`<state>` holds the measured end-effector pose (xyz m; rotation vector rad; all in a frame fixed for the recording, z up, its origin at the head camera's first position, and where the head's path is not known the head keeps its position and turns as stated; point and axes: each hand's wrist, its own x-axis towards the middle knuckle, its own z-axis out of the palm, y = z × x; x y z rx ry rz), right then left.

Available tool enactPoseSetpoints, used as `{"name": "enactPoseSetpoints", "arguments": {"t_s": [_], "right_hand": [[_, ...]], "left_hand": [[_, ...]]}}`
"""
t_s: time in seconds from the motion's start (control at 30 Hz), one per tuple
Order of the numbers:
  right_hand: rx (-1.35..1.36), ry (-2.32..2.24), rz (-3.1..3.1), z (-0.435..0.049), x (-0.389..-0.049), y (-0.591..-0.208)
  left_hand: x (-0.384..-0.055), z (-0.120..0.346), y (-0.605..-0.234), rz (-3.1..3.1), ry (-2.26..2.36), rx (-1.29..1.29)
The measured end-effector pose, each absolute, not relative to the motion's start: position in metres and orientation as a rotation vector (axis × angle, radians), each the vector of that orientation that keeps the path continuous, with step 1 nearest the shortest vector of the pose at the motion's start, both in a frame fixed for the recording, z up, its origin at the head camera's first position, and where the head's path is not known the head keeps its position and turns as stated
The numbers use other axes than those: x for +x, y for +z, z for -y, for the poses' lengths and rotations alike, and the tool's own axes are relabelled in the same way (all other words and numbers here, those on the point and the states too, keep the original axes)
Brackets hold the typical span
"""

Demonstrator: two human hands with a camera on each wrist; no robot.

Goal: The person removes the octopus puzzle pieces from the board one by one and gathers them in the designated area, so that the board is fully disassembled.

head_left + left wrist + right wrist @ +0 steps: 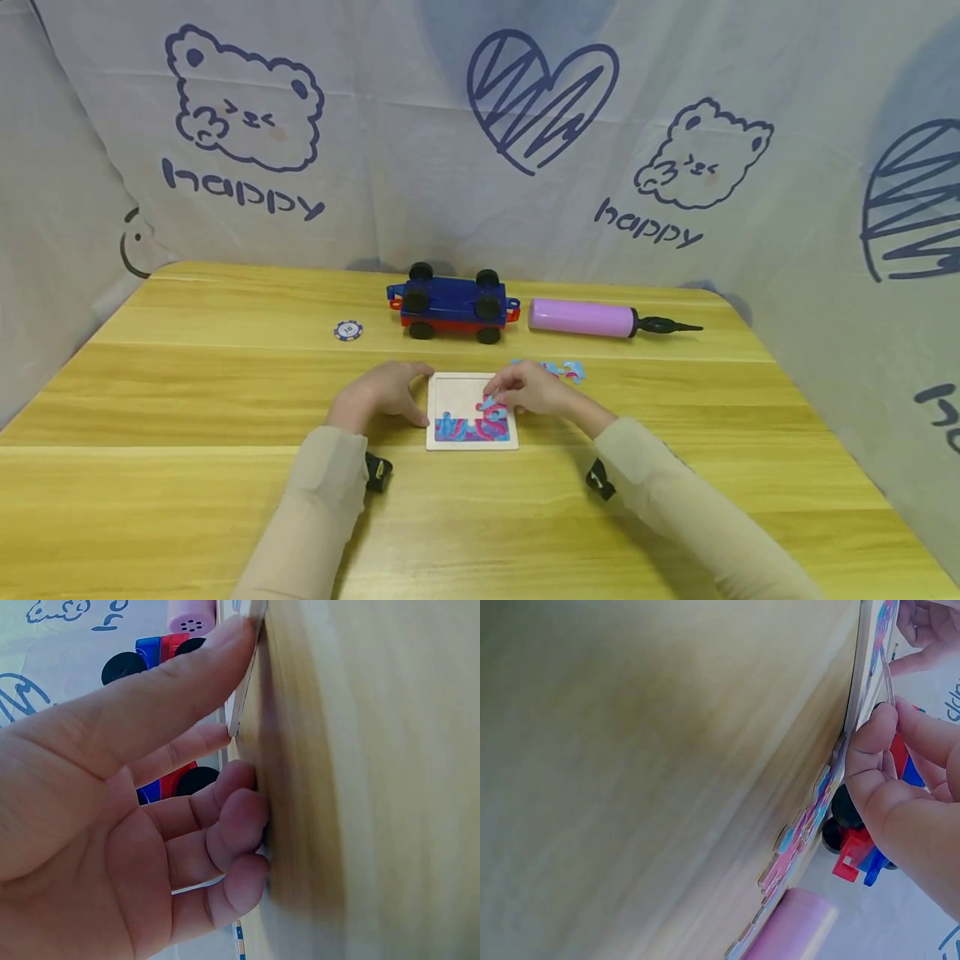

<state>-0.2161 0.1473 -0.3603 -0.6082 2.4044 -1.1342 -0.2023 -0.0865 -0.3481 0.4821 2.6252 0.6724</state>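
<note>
A white puzzle frame [472, 447] lies on the table, its lower part and right side filled with blue, pink and purple jigsaw pieces [457, 430]; the upper left of its inside shows bare backing. My left hand [382, 390] touches the frame's left side, forefinger at the upper corner and thumb lower down. In the left wrist view, the other fingers [244, 821] of that hand bend loosely down to the wood. Between thumb and forefinger my right hand [532, 388] pinches a puzzle piece [489, 402], tilted over the right part of the frame.
Loose puzzle pieces [574, 371] lie behind the right hand. Farther back are an upturned blue and red toy wagon [457, 302] with black wheels, a purple hand pump [581, 318] and a round chip [348, 331]. A printed cloth [420, 208] hangs behind the table.
</note>
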Motion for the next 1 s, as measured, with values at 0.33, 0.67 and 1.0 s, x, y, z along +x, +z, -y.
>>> {"name": "enactPoseSetpoints", "arguments": {"t_s": [0.33, 0.67, 1.0], "right_hand": [[-0.617, -1.276, -2.346, -0.160, -0.215, -0.355], [-0.637, -1.309, -2.355, -0.181, -0.214, -0.350], [-0.595, -1.315, -2.396, -0.205, -0.215, -0.349]], "left_hand": [[-0.203, 0.087, -0.349, -2.624, 0.668, 0.490], [-0.203, 0.087, -0.349, -2.632, 0.662, 0.507], [-0.202, 0.087, -0.349, -2.641, 0.667, 0.519]]}}
